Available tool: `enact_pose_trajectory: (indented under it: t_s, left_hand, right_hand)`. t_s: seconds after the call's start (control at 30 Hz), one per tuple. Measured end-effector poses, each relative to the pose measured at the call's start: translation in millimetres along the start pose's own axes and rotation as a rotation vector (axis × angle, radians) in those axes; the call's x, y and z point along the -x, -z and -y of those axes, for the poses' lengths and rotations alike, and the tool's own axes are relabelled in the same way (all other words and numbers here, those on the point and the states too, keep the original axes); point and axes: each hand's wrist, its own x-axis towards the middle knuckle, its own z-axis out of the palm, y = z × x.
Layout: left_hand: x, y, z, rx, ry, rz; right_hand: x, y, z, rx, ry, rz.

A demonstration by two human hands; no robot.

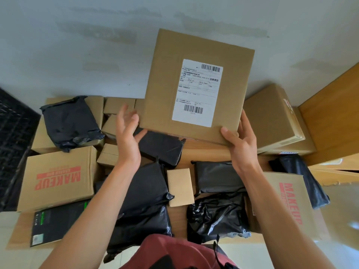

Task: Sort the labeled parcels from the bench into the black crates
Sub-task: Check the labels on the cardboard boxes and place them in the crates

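Observation:
A flat brown cardboard parcel (pixel 196 88) with a white shipping label (pixel 198 93) is held up above the bench, label facing me. My right hand (pixel 240 140) grips its lower right corner, thumb on the front. At the parcel's lower left edge my left hand (pixel 128 136) is spread with loose fingers, and I cannot tell whether it touches. Part of a black crate (pixel 13 136) shows at the left edge.
The wooden bench (pixel 204 154) is crowded with parcels: black plastic bags (pixel 70 123) (pixel 217 216), a "MAKEUP" box (pixel 58 179) at left and another (pixel 287 204) at right, small brown boxes (pixel 180 187). A larger carton (pixel 272 117) and wooden furniture (pixel 334 117) stand right.

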Motion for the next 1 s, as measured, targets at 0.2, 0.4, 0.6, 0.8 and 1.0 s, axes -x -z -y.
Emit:
enact_pose_trajectory:
  t_s: [0.2, 0.4, 0.6, 0.8, 1.0]
  left_hand:
    - [-12, 10, -16, -0.318, -0.133, 0.235]
    - [0, 25, -13, -0.372, -0.127, 0.233]
    - [17, 40, -16, -0.394, -0.142, 0.168]
    - [47, 57, -18, -0.432, -0.169, 0.055]
    - [94, 79, -19, -0.465, -0.196, -0.050]
  right_hand:
    - [9, -14, 6, 0.157, 0.080, 0.020]
    - [21, -35, 5, 0.368, 0.183, -0.047]
    - [38, -50, -4, 0.445, 0.184, -0.099]
    - [56, -55, -6, 0.463, 0.181, -0.043]
    - [76, -52, -3, 0.445, 0.184, 0.052]
